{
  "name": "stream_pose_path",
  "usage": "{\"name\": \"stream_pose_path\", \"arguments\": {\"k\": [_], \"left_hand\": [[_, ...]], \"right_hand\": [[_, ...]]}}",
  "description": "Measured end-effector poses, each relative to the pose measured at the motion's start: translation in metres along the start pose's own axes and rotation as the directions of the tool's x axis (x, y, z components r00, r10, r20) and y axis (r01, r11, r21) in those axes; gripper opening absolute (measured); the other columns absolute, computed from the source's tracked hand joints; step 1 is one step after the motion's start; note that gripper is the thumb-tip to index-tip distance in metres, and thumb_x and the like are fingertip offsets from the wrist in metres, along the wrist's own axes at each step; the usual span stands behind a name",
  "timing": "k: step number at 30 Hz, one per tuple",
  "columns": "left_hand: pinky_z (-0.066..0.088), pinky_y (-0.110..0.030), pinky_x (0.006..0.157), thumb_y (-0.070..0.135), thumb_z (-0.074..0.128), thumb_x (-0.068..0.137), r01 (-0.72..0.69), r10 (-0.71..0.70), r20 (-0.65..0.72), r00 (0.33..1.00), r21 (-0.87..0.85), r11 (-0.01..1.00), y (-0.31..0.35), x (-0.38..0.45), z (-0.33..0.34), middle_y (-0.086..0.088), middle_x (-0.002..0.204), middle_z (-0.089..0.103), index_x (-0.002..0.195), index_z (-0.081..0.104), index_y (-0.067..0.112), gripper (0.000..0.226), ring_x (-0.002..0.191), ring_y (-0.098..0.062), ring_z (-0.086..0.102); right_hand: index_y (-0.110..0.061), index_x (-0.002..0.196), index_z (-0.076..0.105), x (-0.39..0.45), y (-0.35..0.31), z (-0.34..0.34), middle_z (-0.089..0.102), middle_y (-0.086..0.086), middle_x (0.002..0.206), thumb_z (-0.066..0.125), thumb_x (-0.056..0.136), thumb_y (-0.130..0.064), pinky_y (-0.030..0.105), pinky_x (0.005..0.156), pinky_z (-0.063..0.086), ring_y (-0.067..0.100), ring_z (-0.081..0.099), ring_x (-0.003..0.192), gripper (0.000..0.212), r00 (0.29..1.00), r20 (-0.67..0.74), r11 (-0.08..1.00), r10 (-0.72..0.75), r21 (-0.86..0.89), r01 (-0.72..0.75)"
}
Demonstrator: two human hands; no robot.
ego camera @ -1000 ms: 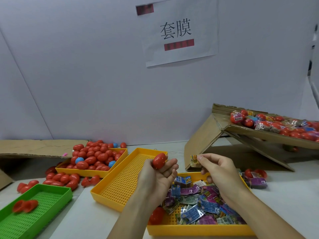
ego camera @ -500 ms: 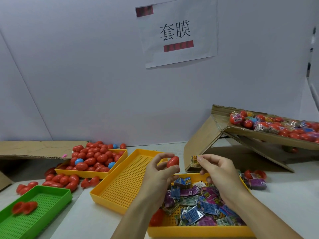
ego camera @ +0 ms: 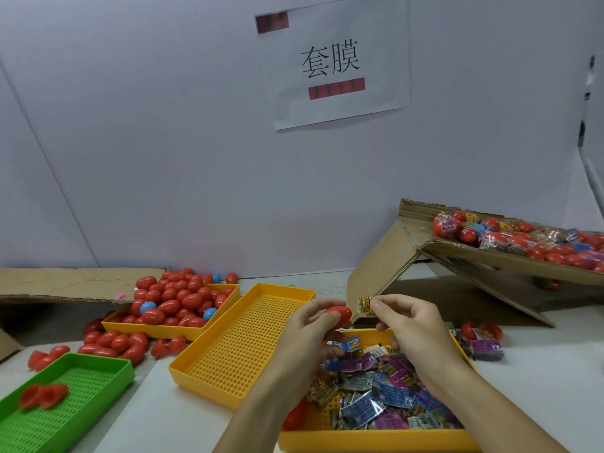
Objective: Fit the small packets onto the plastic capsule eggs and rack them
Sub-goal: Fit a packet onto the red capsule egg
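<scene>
L hand (ego camera: 307, 325) gripping a red egg (ego camera: 338, 316), R hand (ego camera: 408, 325) pinching a small packet (ego camera: 366, 306), the two nearly meeting.

Both hands are hovering w/ egg tip and packet mouth facing each other, just apart, prob. so the sleeve can be slid over the egg; not yet on. Directly under the hands, the packet tray (ego camera: 376, 441) is sitting closest to the body, loose packets within easy reach of the R hand. Beside it on the L, an empty yellow tray (ego camera: 242, 341), likely a staging spot. Further L, a green tray (ego camera: 65, 400) is holding what look like split egg halves, prob. rejects. Behind, the egg tray (ego camera: 170, 328) is overflowing w/ red and a few blue eggs, feeding the L hand. Farthest R, the tilted cardboard rack (ego camera: 490, 259) is collecting sleeved eggs, sloped so they roll down, I'd guess.
</scene>
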State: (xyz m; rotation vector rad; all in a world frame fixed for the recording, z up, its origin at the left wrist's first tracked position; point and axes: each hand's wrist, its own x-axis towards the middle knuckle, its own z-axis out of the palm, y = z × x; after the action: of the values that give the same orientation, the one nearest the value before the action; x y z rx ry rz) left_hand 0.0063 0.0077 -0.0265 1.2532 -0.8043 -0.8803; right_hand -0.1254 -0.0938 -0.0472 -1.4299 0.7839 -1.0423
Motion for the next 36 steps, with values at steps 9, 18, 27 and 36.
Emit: {"name": "stream_pose_path", "arguments": {"k": [9, 18, 27, 36], "left_hand": [[0.056, -0.029, 0.062, 0.011, 0.068, 0.091, 0.009, -0.008, -0.012, 1.000, 0.014, 1.000, -0.003, 0.003, -0.001, -0.012, 0.098, 0.072, 0.106, 0.068, 0.008, 0.016, 0.075, -0.021, 0.070], [0.058, -0.032, 0.068, 0.006, 0.064, 0.092, 0.016, -0.016, -0.019, 1.000, -0.002, 1.000, -0.005, 0.005, -0.003, -0.016, 0.102, 0.068, 0.105, 0.067, 0.006, 0.013, 0.077, -0.023, 0.069], [0.058, -0.026, 0.073, 0.009, 0.069, 0.089, -0.002, 0.001, -0.010, 1.000, -0.052, 0.999, -0.006, 0.004, -0.003, -0.017, 0.106, 0.065, 0.099, 0.073, 0.010, 0.010, 0.084, -0.022, 0.074], [0.058, -0.037, 0.086, 0.000, 0.070, 0.087, -0.024, 0.024, -0.010, 1.000, -0.035, 0.999, -0.012, 0.008, -0.008, -0.018, 0.109, 0.068, 0.113, 0.064, 0.005, 0.027, 0.094, -0.029, 0.073]], "right_hand": [[-0.023, 0.095, 0.074, 0.000, 0.001, 0.001, 0.070, -0.011, 0.066, 0.068, 0.091, -0.028, 0.015, 0.054, 0.043, -0.004, 0.062, 0.056, 0.009, 0.999, 0.032, 1.000, 0.002, -0.009, -0.002], [-0.020, 0.094, 0.074, -0.001, 0.000, 0.001, 0.070, -0.013, 0.065, 0.067, 0.092, -0.023, 0.010, 0.049, 0.044, -0.006, 0.060, 0.056, 0.008, 0.994, 0.103, 1.000, -0.029, 0.007, 0.028], [-0.020, 0.092, 0.076, -0.005, -0.002, 0.001, 0.071, -0.013, 0.069, 0.067, 0.091, -0.021, 0.009, 0.054, 0.045, -0.005, 0.062, 0.063, 0.008, 0.981, 0.172, 0.994, -0.085, -0.057, 0.096], [-0.023, 0.095, 0.076, -0.005, -0.001, 0.001, 0.076, -0.007, 0.086, 0.071, 0.088, -0.018, 0.015, 0.065, 0.050, 0.006, 0.070, 0.086, 0.010, 0.981, 0.155, 0.986, -0.113, -0.103, 0.130]]}}
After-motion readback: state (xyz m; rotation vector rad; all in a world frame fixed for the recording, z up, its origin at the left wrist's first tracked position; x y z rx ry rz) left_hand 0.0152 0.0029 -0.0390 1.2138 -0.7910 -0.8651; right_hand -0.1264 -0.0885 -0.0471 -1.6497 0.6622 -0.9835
